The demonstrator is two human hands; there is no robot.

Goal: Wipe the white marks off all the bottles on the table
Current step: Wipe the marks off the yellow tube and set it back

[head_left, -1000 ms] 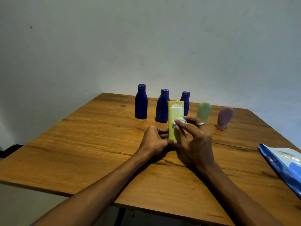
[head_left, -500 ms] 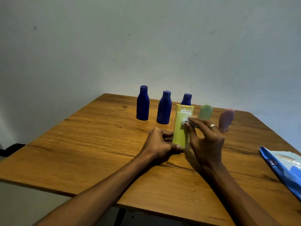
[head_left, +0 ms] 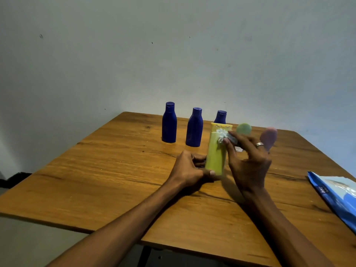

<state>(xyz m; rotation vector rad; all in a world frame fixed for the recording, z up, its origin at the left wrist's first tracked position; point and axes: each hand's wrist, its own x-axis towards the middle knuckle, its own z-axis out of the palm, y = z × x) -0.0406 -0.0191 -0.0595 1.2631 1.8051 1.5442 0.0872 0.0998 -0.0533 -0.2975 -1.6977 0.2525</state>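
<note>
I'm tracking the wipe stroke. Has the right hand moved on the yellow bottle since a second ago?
Yes. The right hand with its wipe has climbed the yellow bottle, from mid-body to the cap.

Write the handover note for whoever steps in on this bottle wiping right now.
Left hand grips the base of the yellow bottle, standing on the table.
Right hand pinches a wipe against the white marks near the bottle's top.
Done: nothing certain; marks still show there.
Left: finish this one, then check the three blue bottles, green bottle and pink bottle behind. Wipe pack lies on the right.
</note>
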